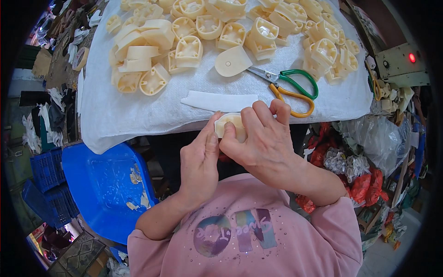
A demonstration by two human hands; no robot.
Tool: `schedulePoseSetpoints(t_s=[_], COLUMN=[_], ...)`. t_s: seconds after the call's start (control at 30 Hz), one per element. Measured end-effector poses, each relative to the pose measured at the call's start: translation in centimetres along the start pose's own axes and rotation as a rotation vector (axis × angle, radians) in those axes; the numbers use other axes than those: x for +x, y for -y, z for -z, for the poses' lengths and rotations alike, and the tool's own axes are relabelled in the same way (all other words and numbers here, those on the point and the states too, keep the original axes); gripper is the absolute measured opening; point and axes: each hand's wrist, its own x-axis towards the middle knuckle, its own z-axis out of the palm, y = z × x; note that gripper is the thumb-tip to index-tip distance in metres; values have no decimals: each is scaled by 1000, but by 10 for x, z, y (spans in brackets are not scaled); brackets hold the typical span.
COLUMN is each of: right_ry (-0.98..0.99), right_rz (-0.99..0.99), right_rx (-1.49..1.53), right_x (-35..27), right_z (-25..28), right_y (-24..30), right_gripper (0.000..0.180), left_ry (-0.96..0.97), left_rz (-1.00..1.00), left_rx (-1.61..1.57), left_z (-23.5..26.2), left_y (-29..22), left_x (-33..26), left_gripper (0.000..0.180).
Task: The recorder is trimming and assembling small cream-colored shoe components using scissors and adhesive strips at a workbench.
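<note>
Both hands meet just off the front edge of the cloth-covered table, round one cream plastic shoe heel (230, 121). My left hand (200, 154) is closed on its left side, fingers pressed along the rim. Over the right side curls my right hand (265, 136), its thumb pushing into the hollow face. A thin white edge shows along the heel's rim. Just beyond my fingers lies a curved white strip (219, 100). Scissors (272, 77) with one green and one orange handle rest on the cloth, blades against a heel lying flat side up (232, 61).
Many similar cream heels (189, 48) are piled across the far half of the white cloth (120, 113). A blue plastic bin (99, 184) holding a few scraps stands below left. Red plastic bags (367, 187) lie at right, under a box with a red light (406, 62).
</note>
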Motion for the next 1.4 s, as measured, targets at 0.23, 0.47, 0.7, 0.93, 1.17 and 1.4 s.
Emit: schedulePoseSetpoints(t_s=[0.23, 0.47, 0.7, 0.93, 1.17, 1.4], right_ry=[-149, -197, -191, -175, -188, -101], right_rz=[-46, 16, 62, 42, -25, -25], right_rx=[149, 363, 501, 520, 486, 554], right_x=[-7, -8, -6, -8, -10, -10], right_z=[-13, -13, -15, -14, -13, -9], right_y=[-17, -20, -20, -22, -31, -26], right_gripper=[33, 42, 34, 37, 42, 46], left_ry=[100, 485, 468, 425, -72, -117], left_rz=[-261, 34, 167, 152, -590, -660], left_rx=[63, -558, -633, -552, -103, -63], left_z=[11, 23, 17, 12, 20, 12], left_y=[11, 26, 26, 26, 30, 31], left_x=[3, 20, 26, 28, 17, 19], left_gripper=[56, 74, 54, 62, 34, 20])
